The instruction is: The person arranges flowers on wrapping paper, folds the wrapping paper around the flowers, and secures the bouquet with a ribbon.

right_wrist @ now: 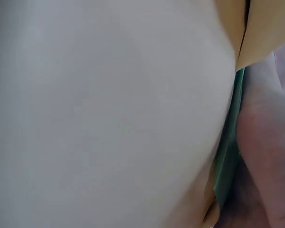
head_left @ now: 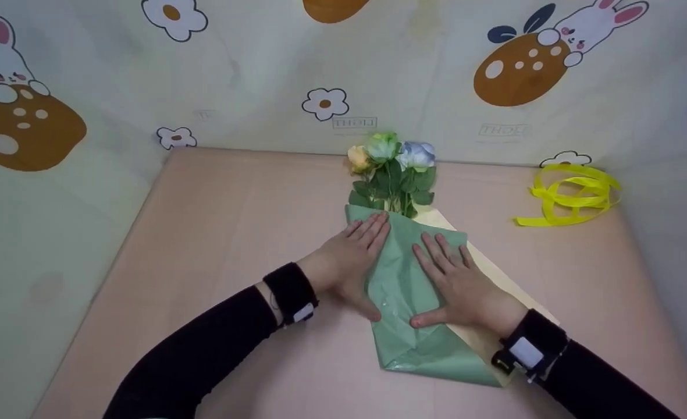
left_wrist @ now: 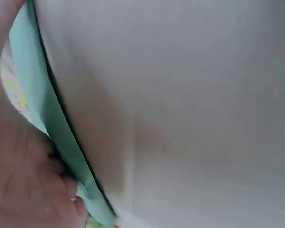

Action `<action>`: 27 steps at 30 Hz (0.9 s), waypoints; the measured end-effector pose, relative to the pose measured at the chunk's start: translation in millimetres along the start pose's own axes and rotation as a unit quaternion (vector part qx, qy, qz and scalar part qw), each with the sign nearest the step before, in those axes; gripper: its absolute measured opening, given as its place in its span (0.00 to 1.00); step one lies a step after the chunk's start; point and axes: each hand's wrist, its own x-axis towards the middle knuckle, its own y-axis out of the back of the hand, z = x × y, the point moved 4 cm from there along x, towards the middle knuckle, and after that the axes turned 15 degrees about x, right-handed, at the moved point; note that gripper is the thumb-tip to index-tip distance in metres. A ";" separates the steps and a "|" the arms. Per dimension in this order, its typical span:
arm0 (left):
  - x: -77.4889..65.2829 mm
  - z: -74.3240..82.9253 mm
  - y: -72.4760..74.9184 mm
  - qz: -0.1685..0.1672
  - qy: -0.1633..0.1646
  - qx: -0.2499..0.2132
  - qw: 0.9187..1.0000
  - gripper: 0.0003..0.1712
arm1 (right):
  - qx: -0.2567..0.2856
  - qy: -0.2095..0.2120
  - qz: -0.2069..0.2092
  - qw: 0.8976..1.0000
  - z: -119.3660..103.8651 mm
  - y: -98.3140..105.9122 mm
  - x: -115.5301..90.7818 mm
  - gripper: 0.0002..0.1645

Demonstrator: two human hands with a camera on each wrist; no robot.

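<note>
A sheet of green wrapping paper (head_left: 404,343) lies folded over the stems of a small bouquet (head_left: 394,169) in the head view. Orange, green and blue blooms and dark leaves stick out at its top. Along its right side shows a cream layer of paper (head_left: 512,279). My left hand (head_left: 349,262) rests flat on the paper's left edge, fingers straight and pointing up toward the flowers. On the right part of the paper my right hand (head_left: 462,285) presses with spread, straight fingers. Both wrist views show the hands against the paper's edges; the stems inside are hidden.
A loosely coiled yellow ribbon (head_left: 576,195) lies at the back right of the pale pink table (head_left: 232,221). Behind the table hangs a light cloth (head_left: 250,75) printed with rabbits and flowers. Black wristbands with small devices sit on both wrists.
</note>
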 end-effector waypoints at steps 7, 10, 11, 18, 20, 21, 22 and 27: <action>-18.4 43.9 -5.8 -0.009 -0.031 -0.033 0.999 0.88 | -0.010 -0.011 0.003 1.000 1.4 2.2 -4.0 0.84; -19.2 47.3 -8.4 -0.013 -0.008 -0.009 1.000 0.94 | -0.020 -0.025 0.004 0.999 -2.7 7.0 -6.9 0.84; -19.4 47.5 -8.5 -0.014 -0.003 -0.004 1.000 0.95 | -0.020 -0.027 0.006 0.999 -5.6 9.0 -8.4 0.83; -20.1 45.9 -7.7 -0.024 0.001 0.009 1.000 0.98 | 0.060 0.054 -0.021 0.996 -42.5 9.1 -14.0 0.75; -20.9 44.0 -8.2 -0.027 0.002 0.010 1.000 0.98 | 0.074 0.069 -0.040 0.994 -48.4 2.1 -13.9 0.72; -21.4 42.9 -8.7 -0.027 0.002 0.007 1.000 0.97 | 0.075 0.069 -0.047 0.994 -49.5 -1.7 -13.9 0.71; -22.0 41.1 -9.1 -0.027 0.003 0.001 1.000 0.96 | 0.075 0.068 -0.051 0.994 -50.1 -5.2 -14.0 0.70; -20.8 18.7 -14.3 -0.035 0.028 -0.031 0.999 0.91 | 0.065 0.052 -0.054 0.995 -50.5 -14.8 -14.8 0.69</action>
